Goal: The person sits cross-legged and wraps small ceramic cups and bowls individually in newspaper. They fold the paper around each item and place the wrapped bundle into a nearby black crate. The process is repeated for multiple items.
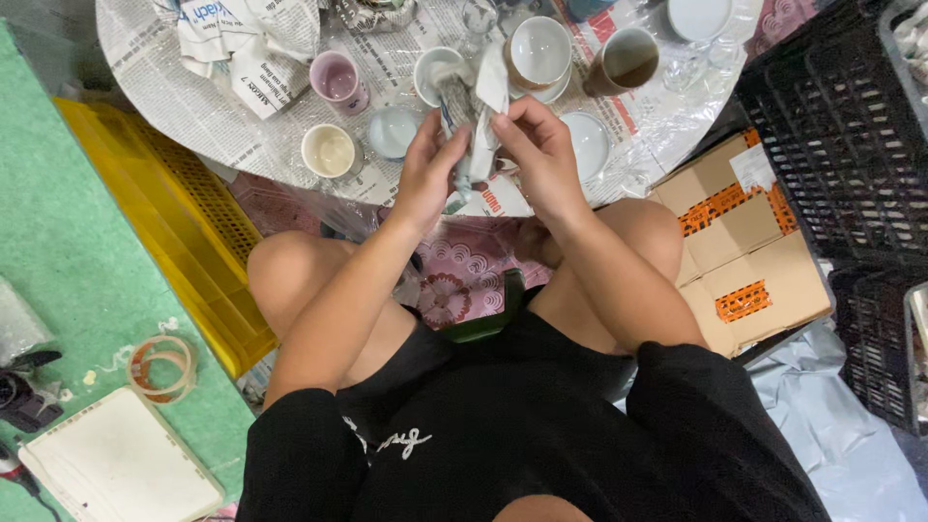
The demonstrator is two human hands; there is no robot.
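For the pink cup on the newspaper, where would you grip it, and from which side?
Take the pink cup by its outer wall just under the rim, coming from above. It stands upright with its mouth open, no handle shows, and the cream cup and crumpled newspaper sit close.

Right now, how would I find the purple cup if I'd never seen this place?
Start at the round table covered in newspaper above the person's knees. Look just left of the left hand, past the small round pale blue dish. The small pale purple ceramic cup stands upright above a cream cup; it is the only purple one.
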